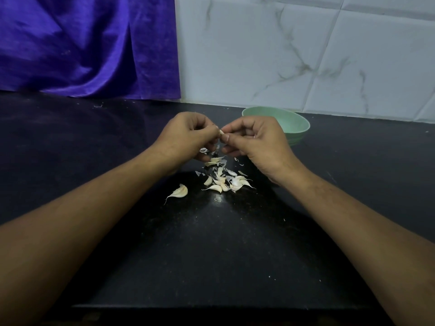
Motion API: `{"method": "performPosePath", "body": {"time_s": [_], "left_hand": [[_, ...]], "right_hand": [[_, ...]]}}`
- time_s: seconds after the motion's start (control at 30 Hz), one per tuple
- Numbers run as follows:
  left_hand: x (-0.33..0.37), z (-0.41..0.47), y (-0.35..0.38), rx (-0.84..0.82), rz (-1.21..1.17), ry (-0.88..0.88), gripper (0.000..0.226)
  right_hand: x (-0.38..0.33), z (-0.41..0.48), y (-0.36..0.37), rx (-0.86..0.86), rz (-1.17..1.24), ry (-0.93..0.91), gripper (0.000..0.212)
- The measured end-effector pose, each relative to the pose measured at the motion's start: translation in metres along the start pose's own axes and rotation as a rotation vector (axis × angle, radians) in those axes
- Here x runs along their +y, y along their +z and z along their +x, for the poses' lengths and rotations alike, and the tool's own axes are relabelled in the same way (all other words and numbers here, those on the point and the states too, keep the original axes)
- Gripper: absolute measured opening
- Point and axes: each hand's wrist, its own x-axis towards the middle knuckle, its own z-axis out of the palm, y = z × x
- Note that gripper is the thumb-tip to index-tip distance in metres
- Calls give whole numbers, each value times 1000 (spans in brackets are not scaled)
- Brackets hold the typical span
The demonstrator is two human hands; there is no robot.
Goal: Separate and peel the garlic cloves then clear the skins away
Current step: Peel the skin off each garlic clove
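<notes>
Head view: a small pale garlic clove (pixel 221 132) is being pinched between the curled fingertips of the left hand (pixel 190 135) and right hand (pixel 255 137). Through a slip, it is being risked among the heap of unpeeled cloves and papery skins (pixel 223 181) at 6 o'clock.

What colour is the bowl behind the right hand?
Pale mint green, the bowl; the head view, the only one, shows it.

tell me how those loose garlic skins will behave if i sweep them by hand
The skins look thin and curled, so probably light and floppy, apt to flutter or cling rather than slide. They lie mixed with the cloves, so a sweep would likely drag those along too.
</notes>
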Motion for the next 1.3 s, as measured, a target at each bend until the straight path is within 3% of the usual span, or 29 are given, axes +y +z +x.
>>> {"method": "performPosePath", "body": {"time_s": [0.17,0.4,0.6,1.03,1.2,1.3], "left_hand": [[2,-1,1,-7,-35,-15,17],[4,-1,1,-21,-141,-19,19],[2,-4,3,-20,-34,-37,20],[-3,1,-11,159,401,81,27],[-2,1,-11,143,310,91,10],[-1,2,-9,64,188,118,14]], "right_hand": [[-3,-1,2,5,71,16,7],[-6,-2,4,-1,435,222,5],[-11,3,1,28,671,302,9],[-10,2,-5,12,486,218,20],[-11,1,-4,-15,435,220,17],[-11,0,-4,-28,399,222,12]]}}
